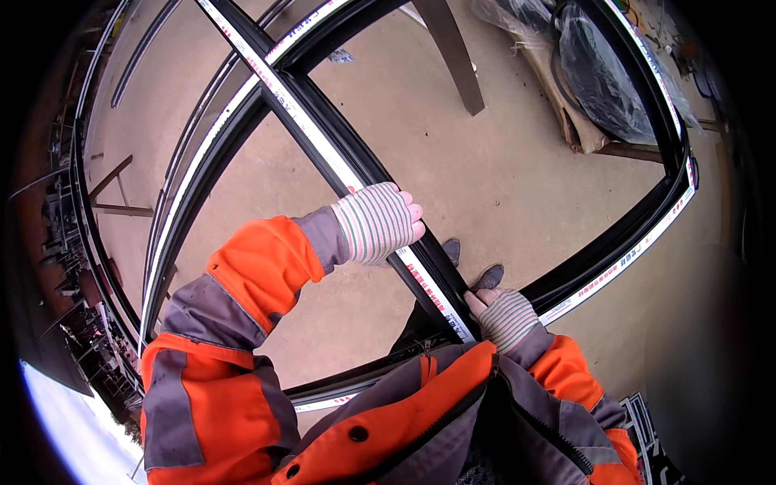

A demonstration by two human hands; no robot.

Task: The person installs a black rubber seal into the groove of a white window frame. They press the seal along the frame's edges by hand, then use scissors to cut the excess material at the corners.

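Black frame (pixel 335 137) before our waist

In the head view, our left hand (pixel 378 222) is gripping the middle bar (pixel 296 113), fingers pressed together over it. Our right hand (pixel 503 315) is touching the bar's near end; we cannot tell how tightly. We are judging the frame stiff and bulky, its white strips perhaps slippery, so holding bars near joints is seeming safest.

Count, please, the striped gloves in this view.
2 striped gloves: one on the left hand, across the middle frame bar; one on the right hand, near that bar's lower end.
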